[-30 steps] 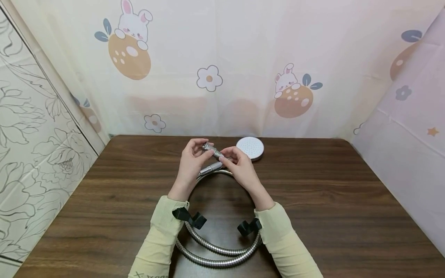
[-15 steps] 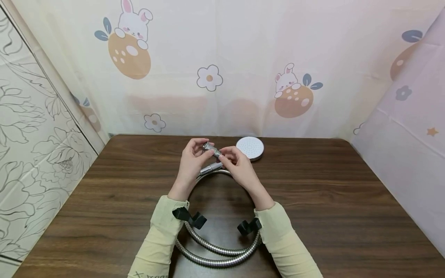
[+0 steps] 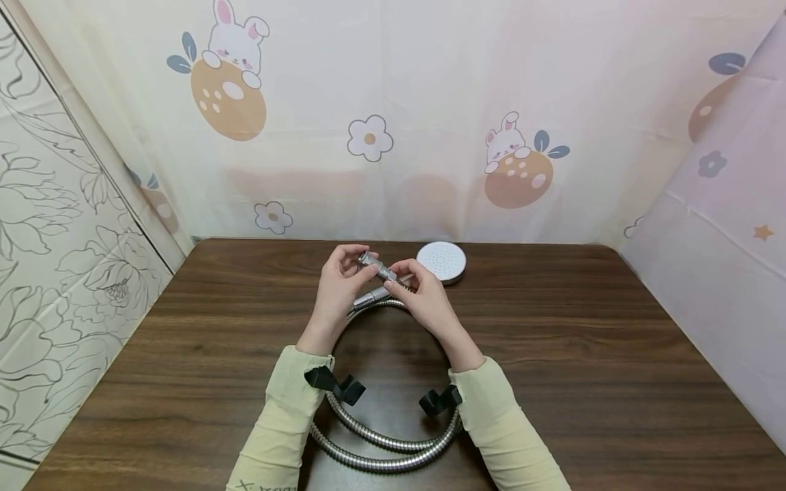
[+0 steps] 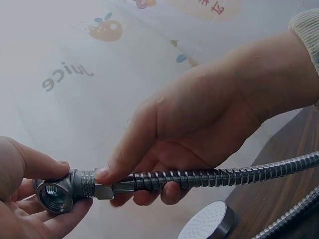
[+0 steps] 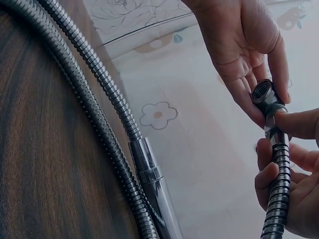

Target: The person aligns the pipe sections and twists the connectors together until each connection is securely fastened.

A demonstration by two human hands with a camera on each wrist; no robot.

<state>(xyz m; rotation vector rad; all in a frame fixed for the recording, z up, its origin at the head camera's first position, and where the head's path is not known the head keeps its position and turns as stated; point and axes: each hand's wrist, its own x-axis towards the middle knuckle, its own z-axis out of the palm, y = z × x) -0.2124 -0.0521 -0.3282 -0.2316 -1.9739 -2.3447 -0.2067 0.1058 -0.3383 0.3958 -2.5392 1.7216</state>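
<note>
My left hand (image 3: 334, 293) pinches a small metal tee fitting (image 4: 77, 182) between thumb and fingers, its round threaded opening showing in the left wrist view. With thumb and curled fingers, my right hand (image 3: 428, 300) grips the end of a ribbed metal shower hose (image 4: 214, 178). The hose's hex nut (image 4: 104, 192) sits in line against the fitting's outer threads, several of which show beside it, and the right thumb lies on the nut. Both parts are held up above the far part of the table, seen from the other side in the right wrist view.
A white-faced shower head (image 3: 441, 259) lies at the table's back edge. Its chrome handle (image 5: 163, 204) joins the hose's other end. The rest of the hose (image 3: 381, 466) lies coiled on the wooden table (image 3: 552, 382) under the forearms. A printed curtain (image 3: 430, 82) hangs behind.
My right thumb and fingers have shifted slightly back along the hose end, so more of the nut and hose shows in the head view. The left hand has stayed in place.
</note>
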